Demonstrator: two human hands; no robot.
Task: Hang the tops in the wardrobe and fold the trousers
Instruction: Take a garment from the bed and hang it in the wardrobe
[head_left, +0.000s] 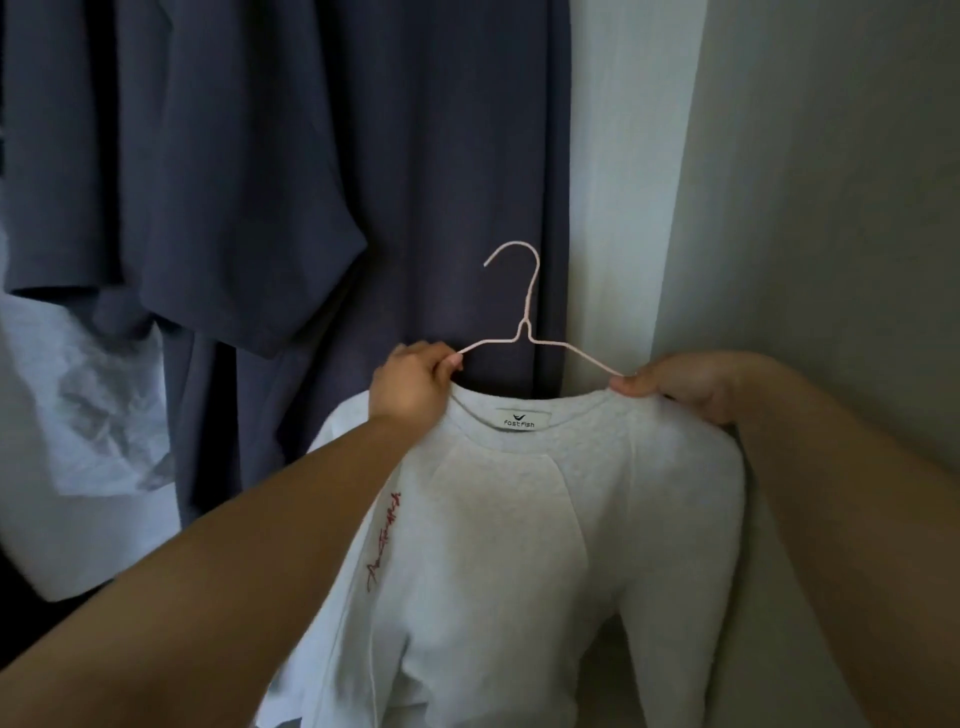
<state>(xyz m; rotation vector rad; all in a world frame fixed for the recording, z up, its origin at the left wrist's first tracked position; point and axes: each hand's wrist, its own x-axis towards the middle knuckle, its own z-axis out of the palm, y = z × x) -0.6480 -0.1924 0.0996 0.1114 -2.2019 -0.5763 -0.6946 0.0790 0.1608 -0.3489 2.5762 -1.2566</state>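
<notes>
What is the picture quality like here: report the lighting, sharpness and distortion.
Head view: dim, soft light with no glare; the dark blue garment falls into near-black folds at far left. The white sweatshirt, its collar label and the pink hanger are sharp and readable. Wide-angle stretch enlarges both forearms at the lower corners; the left hand and right hand show no motion blur.

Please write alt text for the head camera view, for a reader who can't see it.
Two bare hands hold a pale grey sweatshirt on a thin pink wire hanger, the left hand and right hand each pinching a shoulder at the collar. The hook is free, not on any rail. Dark blue-grey garments hang behind it, with a white wall on the right.
</notes>
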